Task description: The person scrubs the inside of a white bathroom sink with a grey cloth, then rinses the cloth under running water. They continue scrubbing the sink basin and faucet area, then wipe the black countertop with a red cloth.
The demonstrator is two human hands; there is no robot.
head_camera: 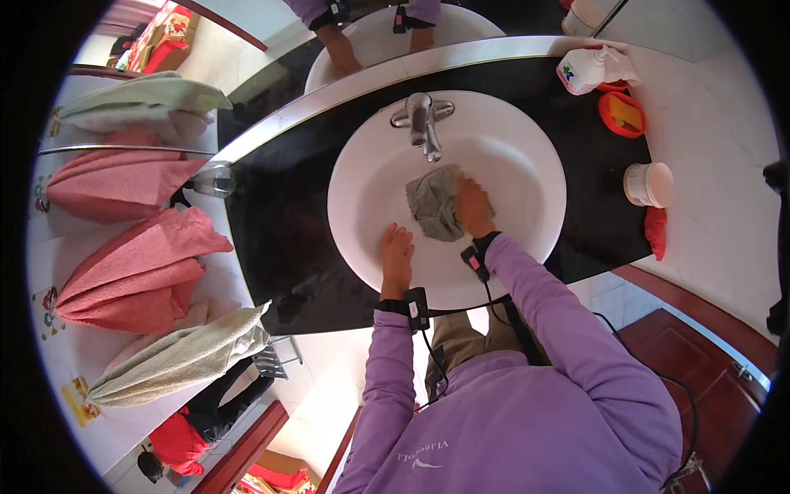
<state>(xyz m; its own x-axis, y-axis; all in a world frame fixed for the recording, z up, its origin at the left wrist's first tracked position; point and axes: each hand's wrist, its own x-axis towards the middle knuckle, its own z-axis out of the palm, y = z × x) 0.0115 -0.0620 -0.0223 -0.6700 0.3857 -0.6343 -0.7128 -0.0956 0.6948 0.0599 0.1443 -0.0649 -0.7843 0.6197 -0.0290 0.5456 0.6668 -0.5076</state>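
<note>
A crumpled grey-green cloth (435,200) lies in the white oval washbasin (543,179), below the chrome faucet (421,120). My right hand (474,207) has hold of the cloth's right side, its fingertips partly blurred. To the left of the cloth and apart from it, my left hand (396,253) is over the near left part of the bowl. It holds nothing, and its fingers are slightly spread. Both wrists wear black straps with small devices and cables.
Around the basin runs a black countertop (278,247). At right stand a white pump bottle (581,71), a red soap dish (639,126) and a white tub (648,185). Pink towels (148,272) and a pale towel (185,352) hang left. A person in red (179,441) is beyond.
</note>
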